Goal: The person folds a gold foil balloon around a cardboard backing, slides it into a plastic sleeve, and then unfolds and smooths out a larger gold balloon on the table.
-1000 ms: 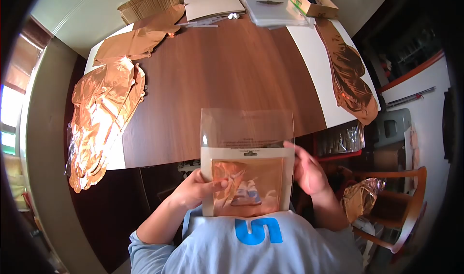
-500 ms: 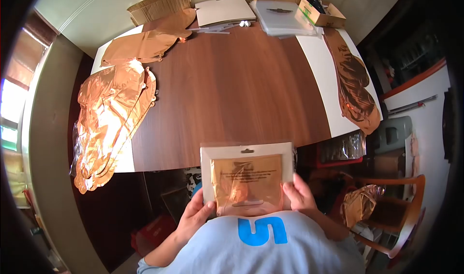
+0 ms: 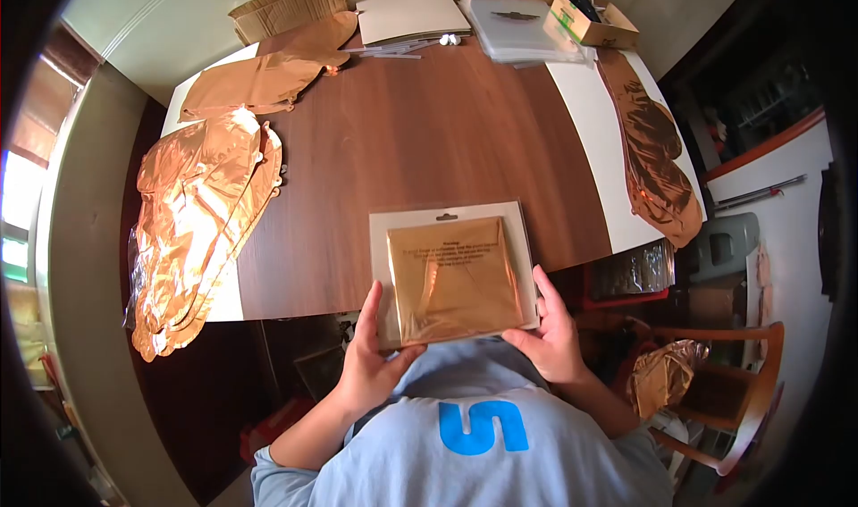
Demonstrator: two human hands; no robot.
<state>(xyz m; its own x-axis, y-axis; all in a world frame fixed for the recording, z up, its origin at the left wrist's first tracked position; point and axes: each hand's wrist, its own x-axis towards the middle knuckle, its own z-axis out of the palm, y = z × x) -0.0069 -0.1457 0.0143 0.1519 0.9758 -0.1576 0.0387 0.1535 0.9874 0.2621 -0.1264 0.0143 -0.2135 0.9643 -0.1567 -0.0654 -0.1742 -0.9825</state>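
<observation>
A flat clear package (image 3: 456, 284) holds a folded copper-coloured foil piece against a white backing card, with a hanging slot at the top and small printed text on its front. My left hand (image 3: 374, 360) grips its lower left edge, thumb at the bottom. On the right side, my right hand (image 3: 551, 337) holds the other edge, thumb across the lower corner. The package is tilted up above the table's front edge, in front of my chest. Copper foil balloons (image 3: 201, 226) lie deflated in a layered pile on the table's left side.
Another flat foil balloon (image 3: 657, 154) lies along the right edge of the table (image 3: 429, 132). White cards (image 3: 411, 16), clear plastic sleeves (image 3: 518, 29) and a small cardboard box (image 3: 594, 23) stand at the back. A wooden chair (image 3: 760, 400) with crumpled foil (image 3: 663, 377) is at right.
Both hands have raised the package up and away from my chest, and its front now shows more fully. My fingers have shifted along its sides.
</observation>
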